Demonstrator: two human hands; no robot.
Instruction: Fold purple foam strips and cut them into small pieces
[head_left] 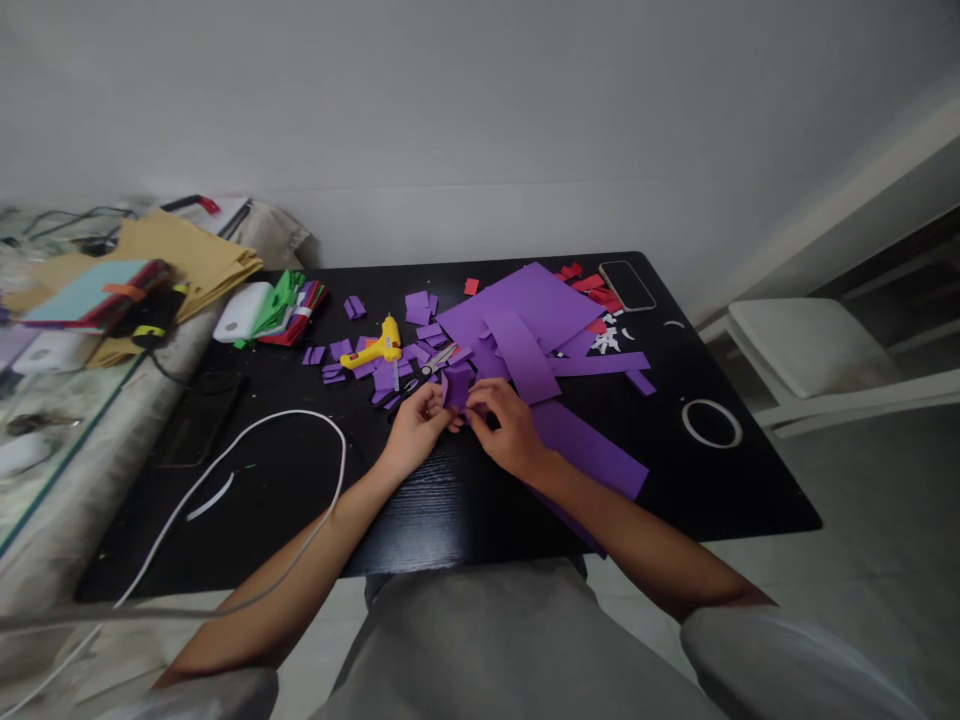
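Observation:
My left hand (418,425) and my right hand (504,422) meet near the middle of the black table. Both have their fingers closed on a small piece of purple paper (457,382), one at each side of it. Just beyond my left hand lie scissors (431,366), partly covered by purple scraps. A yellow glue gun (375,345) rests among cut purple pieces (390,374) farther left. Close to my right hand, a purple strip (519,350) overlaps a large purple sheet (525,305). Another purple sheet (589,448) reaches under my right forearm.
Red scraps (600,290), white scraps (609,335) and a phone (627,286) lie at the back right. A roll of tape (711,423) sits at the right. A white cable (341,470) loops over my left forearm. A white chair (810,345) stands beyond the table (420,510).

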